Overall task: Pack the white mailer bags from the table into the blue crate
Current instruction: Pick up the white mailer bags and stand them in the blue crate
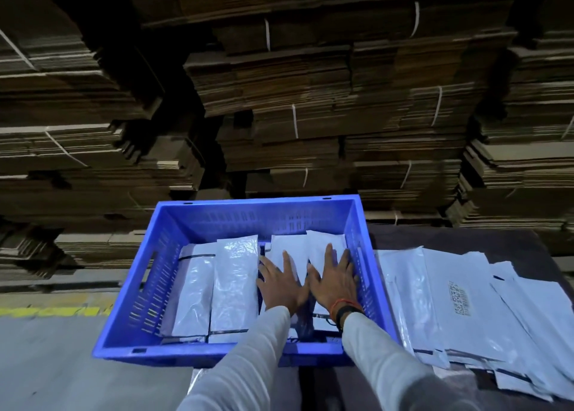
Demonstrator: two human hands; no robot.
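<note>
Mailer bags [236,286] lie flat in the blue crate [124,286] — we press the right-hand ones down, left hand [281,283] and right hand [335,278] spread, palms flat. Next, likely: reach right for the table pile [466,302].

Rear of the space is filled by tall stacks of flattened cardboard boxes [279,100], brown, bundled with white straps [294,121]. The stacks run the full width of the view and reach the top edge. Lighting is dim; upper stacks sit in shadow. Floor [62,364] at lower left is smooth grey concrete, with a worn yellow line [46,311] painted across it. A dark-topped table [435,239] occupies the lower right, its far edge close to the stacks.
</note>
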